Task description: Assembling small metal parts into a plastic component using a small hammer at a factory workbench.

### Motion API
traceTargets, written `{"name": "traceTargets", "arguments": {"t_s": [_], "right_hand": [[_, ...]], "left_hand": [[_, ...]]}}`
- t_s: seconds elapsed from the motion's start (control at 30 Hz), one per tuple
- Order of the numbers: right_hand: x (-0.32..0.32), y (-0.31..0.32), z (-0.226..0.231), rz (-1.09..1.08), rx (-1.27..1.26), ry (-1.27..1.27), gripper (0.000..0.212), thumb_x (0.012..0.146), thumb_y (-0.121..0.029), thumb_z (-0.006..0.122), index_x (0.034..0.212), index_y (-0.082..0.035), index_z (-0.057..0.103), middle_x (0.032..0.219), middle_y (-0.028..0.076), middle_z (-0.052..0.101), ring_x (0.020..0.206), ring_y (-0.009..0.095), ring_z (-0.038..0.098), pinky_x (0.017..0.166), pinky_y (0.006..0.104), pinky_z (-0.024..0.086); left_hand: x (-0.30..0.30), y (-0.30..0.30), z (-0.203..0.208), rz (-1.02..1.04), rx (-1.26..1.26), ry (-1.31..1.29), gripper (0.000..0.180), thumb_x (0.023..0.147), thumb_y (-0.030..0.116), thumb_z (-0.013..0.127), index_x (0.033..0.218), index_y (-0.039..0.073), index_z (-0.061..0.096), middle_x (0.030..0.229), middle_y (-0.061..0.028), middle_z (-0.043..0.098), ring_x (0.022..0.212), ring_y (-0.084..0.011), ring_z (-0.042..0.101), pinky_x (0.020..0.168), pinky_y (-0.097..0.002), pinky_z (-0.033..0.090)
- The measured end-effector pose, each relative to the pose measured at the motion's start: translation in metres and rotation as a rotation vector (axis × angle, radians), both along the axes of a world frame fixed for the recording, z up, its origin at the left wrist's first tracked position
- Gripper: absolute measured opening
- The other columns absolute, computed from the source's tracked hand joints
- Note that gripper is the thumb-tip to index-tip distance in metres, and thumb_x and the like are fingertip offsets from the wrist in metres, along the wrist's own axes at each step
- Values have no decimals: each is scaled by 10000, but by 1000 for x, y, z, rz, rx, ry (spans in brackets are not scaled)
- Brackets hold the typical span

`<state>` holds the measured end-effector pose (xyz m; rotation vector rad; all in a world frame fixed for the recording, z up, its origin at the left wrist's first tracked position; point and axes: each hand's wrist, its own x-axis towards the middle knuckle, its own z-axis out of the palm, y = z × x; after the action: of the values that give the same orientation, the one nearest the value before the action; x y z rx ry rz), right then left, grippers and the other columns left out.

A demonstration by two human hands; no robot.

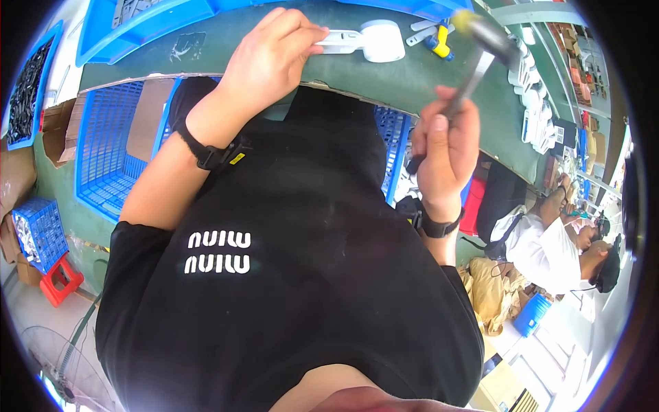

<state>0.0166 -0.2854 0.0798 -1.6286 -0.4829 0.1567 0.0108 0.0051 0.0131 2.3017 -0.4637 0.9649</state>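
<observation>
My left hand [266, 65] grips the handle end of a white plastic part [384, 42] by its left side; the part's round, cup-like end points right over the green bench. In my right hand [449, 151] is a hammer [500, 45], held by its dark handle. The hammer's head is raised above the bench, to the right of the white part, with a yellow face on its far side and some motion blur. Beyond the white part, a small yellow and blue tool [441, 44] lies on the bench beside some grey-white pieces [421, 34].
Several white parts [539, 103] line the bench's right side. A blue tray [103, 48] stands at the far left, and a blue tray of dark pieces [31, 89] further left. A blue basket [110, 154] sits below the bench edge. At right, a person in white [546, 247] works nearby.
</observation>
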Motion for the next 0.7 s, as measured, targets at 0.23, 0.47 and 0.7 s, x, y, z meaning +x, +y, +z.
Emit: {"name": "traceTargets", "arguments": {"t_s": [0.23,0.47,0.7], "right_hand": [[21,6,-30,47,-652,-384,218,1118,-66,509,1297,-52,634,897,17,580,728,118,549,668,300,461],[17,5,-31,-152,112,-188,221,1121,-98,548,1324,-12,564,873,15,580,683,81,522,594,272,425],[-1,-4,1,-127,-248,-49,263,1069,-48,585,1328,-14,612,874,22,594,742,116,561,665,306,464]], "left_hand": [[0,1,-7,35,-8,-20,236,849,-80,782,1072,-9,760,1008,-110,705,906,-316,672,771,-389,566],[-1,-4,-7,33,-17,-42,247,838,-66,800,1075,-8,763,995,-108,701,888,-315,666,751,-392,563],[-2,-2,-10,29,-22,-48,227,850,-49,798,1070,-6,761,992,-105,699,885,-317,662,753,-395,562]]}}
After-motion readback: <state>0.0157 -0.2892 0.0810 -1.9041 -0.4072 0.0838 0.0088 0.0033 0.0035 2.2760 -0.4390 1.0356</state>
